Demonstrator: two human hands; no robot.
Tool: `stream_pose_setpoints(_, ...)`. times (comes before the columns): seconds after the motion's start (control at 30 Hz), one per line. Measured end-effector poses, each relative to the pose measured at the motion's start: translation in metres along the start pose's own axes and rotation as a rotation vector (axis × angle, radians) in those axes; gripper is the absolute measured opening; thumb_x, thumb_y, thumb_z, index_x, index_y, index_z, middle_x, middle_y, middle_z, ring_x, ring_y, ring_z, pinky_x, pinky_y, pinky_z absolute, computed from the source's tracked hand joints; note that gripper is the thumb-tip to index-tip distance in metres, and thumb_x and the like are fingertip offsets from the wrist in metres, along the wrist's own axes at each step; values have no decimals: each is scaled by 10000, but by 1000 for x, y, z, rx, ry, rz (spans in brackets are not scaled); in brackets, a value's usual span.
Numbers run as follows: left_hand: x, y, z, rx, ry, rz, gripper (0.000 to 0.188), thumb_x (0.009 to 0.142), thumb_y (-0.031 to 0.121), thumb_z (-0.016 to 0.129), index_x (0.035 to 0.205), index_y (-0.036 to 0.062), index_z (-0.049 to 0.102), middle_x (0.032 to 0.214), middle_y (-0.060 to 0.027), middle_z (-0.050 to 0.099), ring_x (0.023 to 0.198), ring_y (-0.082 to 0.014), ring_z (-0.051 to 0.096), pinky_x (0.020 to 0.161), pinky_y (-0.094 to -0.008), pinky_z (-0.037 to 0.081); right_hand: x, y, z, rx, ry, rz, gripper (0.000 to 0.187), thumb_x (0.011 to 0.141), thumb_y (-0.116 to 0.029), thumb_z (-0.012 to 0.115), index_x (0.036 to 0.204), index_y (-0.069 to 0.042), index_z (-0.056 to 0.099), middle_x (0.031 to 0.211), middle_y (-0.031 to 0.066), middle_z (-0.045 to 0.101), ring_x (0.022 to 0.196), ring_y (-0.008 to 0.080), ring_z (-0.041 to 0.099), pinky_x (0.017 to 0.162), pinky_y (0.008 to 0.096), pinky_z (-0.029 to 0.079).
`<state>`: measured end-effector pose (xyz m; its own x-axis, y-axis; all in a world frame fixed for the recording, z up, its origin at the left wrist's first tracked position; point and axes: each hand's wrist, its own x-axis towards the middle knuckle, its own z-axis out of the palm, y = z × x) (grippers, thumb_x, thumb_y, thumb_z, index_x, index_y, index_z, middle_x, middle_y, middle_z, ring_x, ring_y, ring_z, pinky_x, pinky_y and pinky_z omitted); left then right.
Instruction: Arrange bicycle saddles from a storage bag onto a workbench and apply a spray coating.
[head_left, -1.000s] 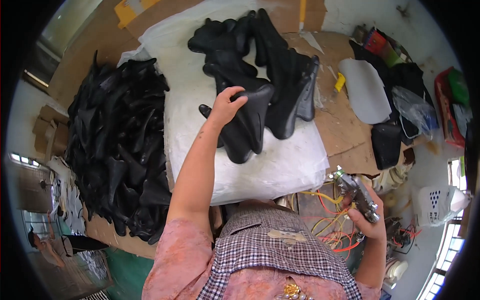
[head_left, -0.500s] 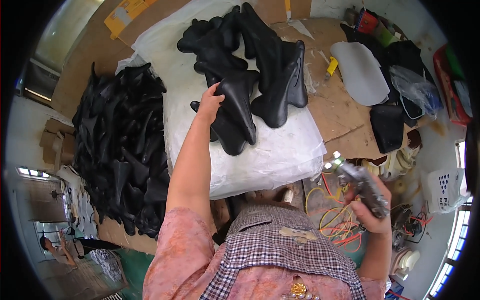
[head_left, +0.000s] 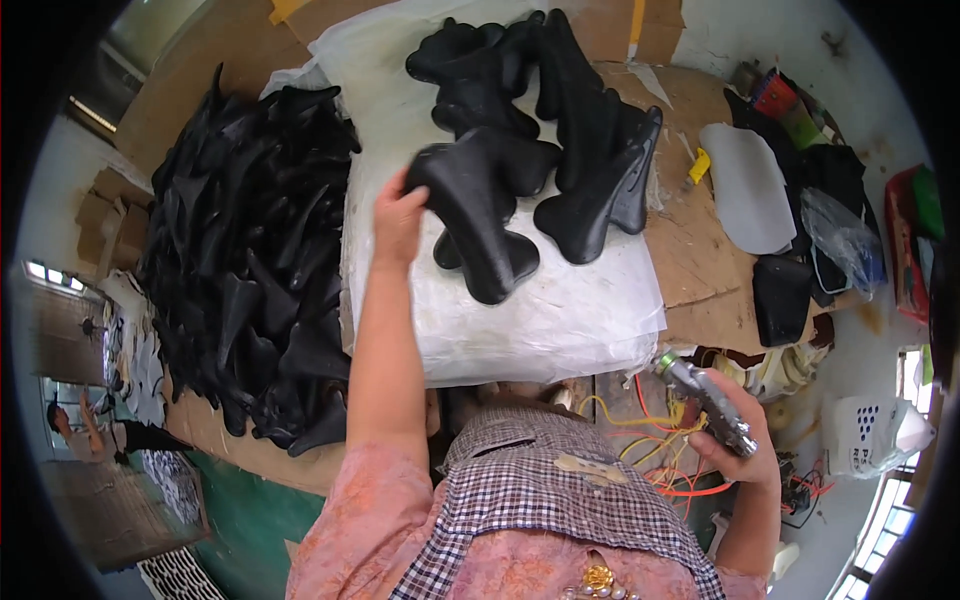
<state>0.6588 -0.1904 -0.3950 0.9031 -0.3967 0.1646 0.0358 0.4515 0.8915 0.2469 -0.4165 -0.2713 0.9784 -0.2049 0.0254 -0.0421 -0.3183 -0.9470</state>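
At the table's left side my left hand (head_left: 398, 215) is closed on the edge of a glossy black bicycle-saddle-shaped piece (head_left: 468, 215), tilted over others on the white sheet. Further black saddle-shaped pieces (head_left: 490, 95) lie overlapping behind it, and more (head_left: 590, 190) lie to its right. My right hand (head_left: 740, 425), off the table's near right corner, is wrapped round a grey metal hand tool (head_left: 710, 405) with a green ring near its tip. The tip points up and left, away from the pieces. Its exact kind cannot be made out.
A large heap of black pieces (head_left: 250, 270) fills the left side. On brown board at right lie a yellow-handled cutter (head_left: 699, 166), a pale flat sheet (head_left: 745, 190) and a plastic bag (head_left: 840, 235). Orange and yellow hoses (head_left: 665, 440) tangle below. Another person (head_left: 85, 435) is far left.
My left hand has turned the held piece and shifted its grip to the wide end. My right hand with the tool has moved slightly down. The whole view has shifted a little.
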Motion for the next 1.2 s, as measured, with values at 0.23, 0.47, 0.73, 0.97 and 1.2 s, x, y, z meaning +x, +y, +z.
stream_pose_setpoints(0.23, -102, 67, -166, -307, 409, 167, 360, 826, -32, 487, 1173, 50, 536, 1207, -106, 562, 1147, -286, 500, 1011, -464, 355, 42, -14, 21, -78, -129, 40, 573, 696, -3, 674, 1234, 1, 476, 791, 40, 598, 673, 112, 563, 634, 241, 457)
stream_pose_setpoints(0.47, -158, 22, -209, -466, 659, 87, 330, 822, -45, 476, 1126, 57, 555, 1193, -102, 572, 1126, -279, 516, 1006, -470, 366, 63, -39, 38, 121, 36, -1, 568, 705, 13, 659, 1242, 4, 472, 782, 31, 595, 687, 91, 553, 644, 230, 455)
stream_pose_setpoints(0.73, -54, -73, -92, -557, 279, -210, 294, 774, -37, 547, 1064, 12, 544, 1061, -121, 602, 964, -255, 575, 923, -400, 427, 38, -5, 36, -106, -52, 159, 547, 739, -22, 666, 1250, -4, 471, 809, 40, 587, 718, 98, 543, 676, 238, 449)
stream_pose_setpoints(0.97, -12, -54, -21, -121, 140, -224, 233, 754, -8, 595, 980, 8, 538, 911, -51, 571, 835, -149, 540, 780, -283, 445, 53, -8, 59, -87, -8, 110, 576, 755, -30, 663, 1281, -1, 430, 865, 49, 585, 771, 108, 552, 709, 249, 457)
stream_pose_setpoints(1.2, 31, 180, -214, -515, 606, 536, 363, 909, 235, 507, 1230, 77, 446, 1327, -133, 404, 1136, -311, 450, 963, -522, 369, 65, -16, 84, 39, -44, 219, 569, 754, -52, 682, 1265, 14, 442, 852, 48, 603, 768, 108, 560, 712, 255, 460)
